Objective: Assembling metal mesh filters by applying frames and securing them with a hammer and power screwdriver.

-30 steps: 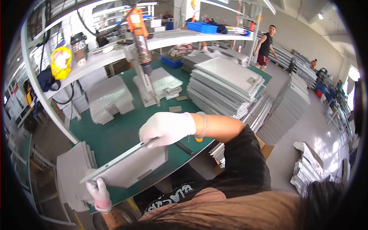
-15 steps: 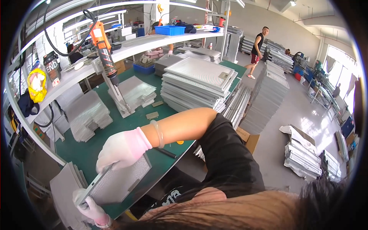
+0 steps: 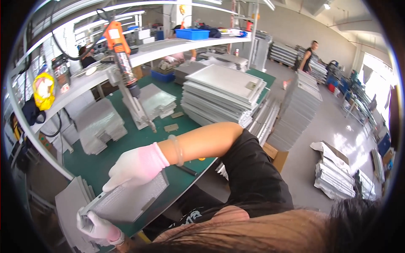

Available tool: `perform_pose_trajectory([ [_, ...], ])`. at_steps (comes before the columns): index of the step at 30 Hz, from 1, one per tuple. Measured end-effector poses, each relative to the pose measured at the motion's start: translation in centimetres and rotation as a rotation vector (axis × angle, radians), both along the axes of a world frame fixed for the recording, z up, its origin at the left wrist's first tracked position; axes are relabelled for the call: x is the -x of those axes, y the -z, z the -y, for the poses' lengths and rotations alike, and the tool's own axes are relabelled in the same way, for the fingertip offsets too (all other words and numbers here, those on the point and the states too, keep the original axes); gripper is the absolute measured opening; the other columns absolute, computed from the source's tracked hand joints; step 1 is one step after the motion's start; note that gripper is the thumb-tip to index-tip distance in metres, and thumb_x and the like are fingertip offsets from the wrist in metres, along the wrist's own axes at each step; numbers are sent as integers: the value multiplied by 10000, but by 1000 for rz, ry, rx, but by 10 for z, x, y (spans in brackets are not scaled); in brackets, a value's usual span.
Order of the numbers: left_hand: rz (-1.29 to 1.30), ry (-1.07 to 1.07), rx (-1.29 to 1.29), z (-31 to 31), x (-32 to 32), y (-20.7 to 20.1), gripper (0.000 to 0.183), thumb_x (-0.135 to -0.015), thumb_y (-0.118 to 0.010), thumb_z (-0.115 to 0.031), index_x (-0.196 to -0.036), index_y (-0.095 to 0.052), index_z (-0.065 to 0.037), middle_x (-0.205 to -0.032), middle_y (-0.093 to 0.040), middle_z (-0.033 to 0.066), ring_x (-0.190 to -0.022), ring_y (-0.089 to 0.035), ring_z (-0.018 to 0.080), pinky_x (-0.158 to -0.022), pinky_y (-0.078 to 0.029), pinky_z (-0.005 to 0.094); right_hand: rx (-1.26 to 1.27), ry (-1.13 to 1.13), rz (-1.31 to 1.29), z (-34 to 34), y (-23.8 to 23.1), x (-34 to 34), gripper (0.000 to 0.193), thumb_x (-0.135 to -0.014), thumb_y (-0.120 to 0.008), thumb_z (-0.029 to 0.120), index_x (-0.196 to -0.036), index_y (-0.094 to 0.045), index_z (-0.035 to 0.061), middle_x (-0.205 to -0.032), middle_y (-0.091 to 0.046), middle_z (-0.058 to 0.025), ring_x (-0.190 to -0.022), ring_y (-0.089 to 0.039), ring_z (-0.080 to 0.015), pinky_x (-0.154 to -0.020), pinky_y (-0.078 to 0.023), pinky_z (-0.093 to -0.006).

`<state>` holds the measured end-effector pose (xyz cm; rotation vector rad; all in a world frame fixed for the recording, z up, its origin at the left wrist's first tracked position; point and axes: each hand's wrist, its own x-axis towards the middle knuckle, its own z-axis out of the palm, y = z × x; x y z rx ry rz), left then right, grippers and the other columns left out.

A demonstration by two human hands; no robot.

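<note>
A grey framed metal mesh panel (image 3: 137,200) is tilted up at the near left edge of the green table. My left hand (image 3: 93,225), in a white glove with a pink cuff, grips its lower left corner. From above, my gloved right hand (image 3: 134,168) closes over the panel's upper edge, its index finger lying along the frame; the fingers behind are hidden. A black-handled tool (image 3: 185,170) lies beneath my right forearm. Beyond it are small metal plates (image 3: 171,127). An orange power screwdriver (image 3: 121,52) hangs over the table, apart from both hands.
Stacked framed panels (image 3: 223,90) stand at the table's far right. Mesh sheets (image 3: 100,126) lie in piles at the left, and grey sheets (image 3: 74,206) lean by my left hand. A white shelf (image 3: 158,51) spans the back. A person (image 3: 307,59) is in the right background.
My right index finger has stretched out along the frame edge, and my left hand has shifted slightly left at the corner. The background person has moved right; the view has shifted slightly.
</note>
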<state>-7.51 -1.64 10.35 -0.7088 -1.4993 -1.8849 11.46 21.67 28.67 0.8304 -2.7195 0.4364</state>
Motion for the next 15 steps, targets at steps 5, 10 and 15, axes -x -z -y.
perform_pose_trajectory([
  [5, -74, 51, -136, -10, -6, -16, 293, -947, -529, 25, -1236, -500, 64, -1228, -618, 216, -1091, -613, 256, -983, -483, 365, -28, -25, 8, 5, -7, 10, 451, -907, -525, 115, -1356, -525, 160, -918, -571, -158, -858, -606, -362, -729, -501, -443],
  [10, 46, -77, 90, 4, -37, -54, 260, -944, -513, 26, -1201, -538, 62, -1168, -652, 192, -1069, -618, 243, -979, -476, 349, -22, -4, 91, 16, -19, 12, 519, -875, -504, 53, -1389, -519, 121, -947, -582, -204, -936, -609, -394, -807, -499, -459],
  [15, 68, 170, -152, 2, -43, -55, 228, -900, -563, 50, -1121, -611, 24, -1056, -693, 142, -877, -607, 114, -778, -497, 245, 5, -116, 8, 13, -3, 15, 553, -893, -551, 36, -1439, -480, 89, -831, -515, -169, -770, -568, -358, -701, -477, -433],
])
